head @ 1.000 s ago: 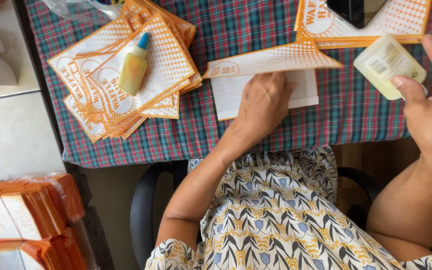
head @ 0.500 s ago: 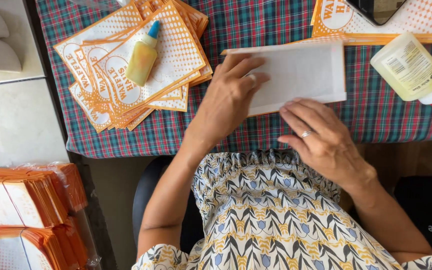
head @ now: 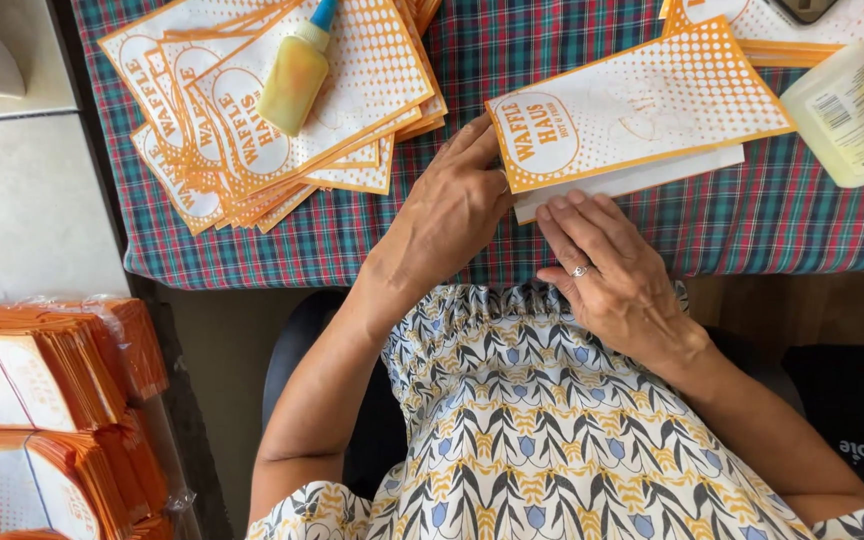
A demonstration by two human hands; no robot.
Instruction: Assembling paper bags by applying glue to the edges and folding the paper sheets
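A flat paper bag [head: 642, 100], white with orange dots and an orange border, lies on the plaid tablecloth [head: 372, 235] in front of me, with a plain white layer showing under its near edge. My left hand [head: 452, 210] grips the bag's left edge with its fingertips. My right hand [head: 602, 260], which wears a ring, rests flat with its fingers on the white near edge. A large pale yellow glue bottle [head: 847, 115] lies to the right of the bag, untouched.
A fanned stack of like bags [head: 202, 140] lies at the left with a small yellow glue bottle [head: 297, 75] on top. More bags [head: 852, 20] sit at the far right. Wrapped orange bundles [head: 42, 400] stand on the floor at lower left. A white cabinet [head: 22, 200] adjoins the table.
My right hand set the large glue bottle down at the right and came to the bag. The bag showed plain white before; its orange printed face is now on top.
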